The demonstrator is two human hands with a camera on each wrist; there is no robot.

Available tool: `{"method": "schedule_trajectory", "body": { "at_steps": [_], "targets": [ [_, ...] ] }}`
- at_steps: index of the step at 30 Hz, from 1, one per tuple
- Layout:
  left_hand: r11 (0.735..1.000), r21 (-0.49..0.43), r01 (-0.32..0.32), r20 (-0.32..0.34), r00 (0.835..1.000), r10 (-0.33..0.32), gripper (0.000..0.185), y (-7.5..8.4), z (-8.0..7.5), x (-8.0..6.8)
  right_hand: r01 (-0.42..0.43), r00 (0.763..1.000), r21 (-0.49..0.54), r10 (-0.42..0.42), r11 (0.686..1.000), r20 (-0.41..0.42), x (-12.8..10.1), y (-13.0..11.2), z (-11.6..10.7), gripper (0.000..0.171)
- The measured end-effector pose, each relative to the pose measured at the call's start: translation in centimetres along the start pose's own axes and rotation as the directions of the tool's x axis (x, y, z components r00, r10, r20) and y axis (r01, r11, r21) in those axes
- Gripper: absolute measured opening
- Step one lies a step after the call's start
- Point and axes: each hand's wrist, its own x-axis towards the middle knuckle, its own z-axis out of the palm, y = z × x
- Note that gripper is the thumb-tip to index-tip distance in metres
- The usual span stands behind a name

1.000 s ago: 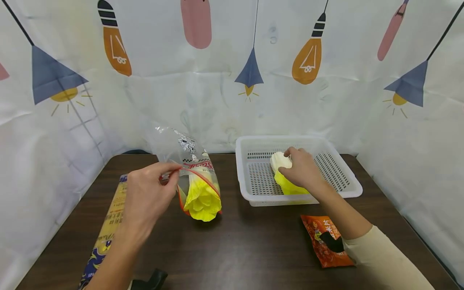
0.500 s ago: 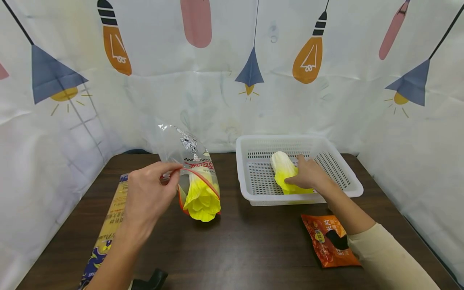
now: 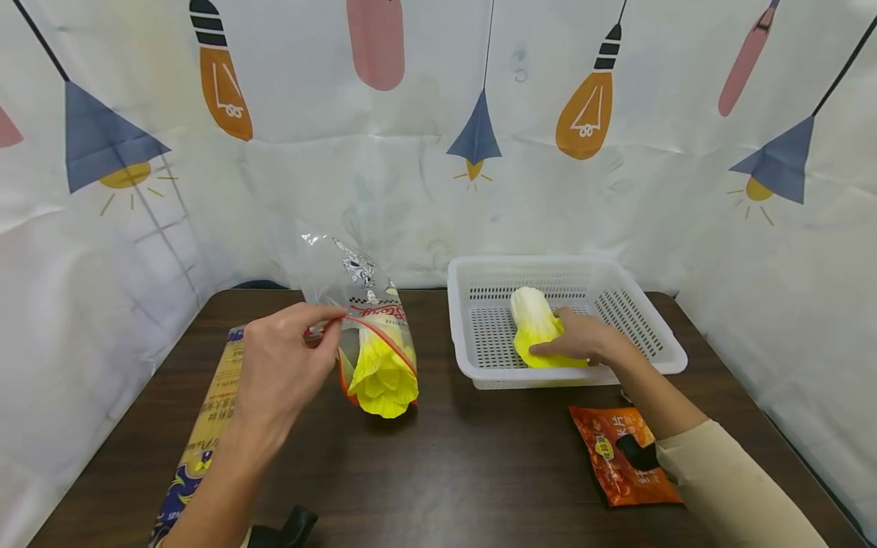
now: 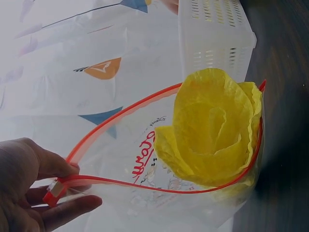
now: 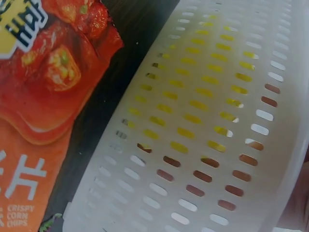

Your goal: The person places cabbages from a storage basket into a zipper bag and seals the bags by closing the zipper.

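Note:
My left hand [image 3: 284, 365] pinches the red-edged mouth of a clear zip bag [image 3: 329, 278] at one corner, right at its slider [image 4: 54, 189]. The bag's mouth gapes, and a yellow napa cabbage [image 3: 384, 377] lies inside, leafy end toward the opening. My right hand [image 3: 582, 336] reaches into a white plastic basket [image 3: 466, 346] and grips a second napa cabbage [image 3: 530, 312] around its yellow leafy end, thumb in front. That cabbage's pale base points away toward the back. In the right wrist view, the basket wall [image 5: 145, 193] mostly hides the hand and cabbage.
An orange-red bag of corn chips [image 3: 617, 457] lies in front of the basket, beside the right forearm. A long yellow-and-blue box [image 3: 212, 411] lies along the left, partly behind the left arm. A black object [image 3: 291, 527] sits at the near edge of the dark table [image 3: 466, 472].
My right hand has shifted from the cabbage's pale base to its leafy end and closed around it; the cabbage has moved slightly left. The left hand keeps its pinch on the bag.

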Motion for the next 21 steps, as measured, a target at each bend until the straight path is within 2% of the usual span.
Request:
{"method": "schedule_trajectory", "body": {
  "at_steps": [4, 9, 21],
  "targets": [
    [1.000, 0.002, 0.011, 0.007, 1.000, -0.011, 0.015, 0.05, -0.02, 0.01, 0.032, 0.999, 0.047, -0.033, 0.998, 0.015, 0.34, 0.15, 0.33, 0.100],
    [1.000, 0.007, 0.020, 0.010, 1.000, -0.020, 0.015, 0.08, -0.07, 0.04, 0.019, 0.999, 0.070, -0.021, 0.997, 0.027, 0.52, 0.23, 0.44, 0.102],
    [0.999, 0.008, 0.037, 0.024, 0.999, -0.038, 0.015, 0.11, -0.05, 0.02, -0.001, 1.000, 0.169, 0.005, 0.986, -0.024, 0.90, 0.60, 0.41, 0.097]
  ]
}}
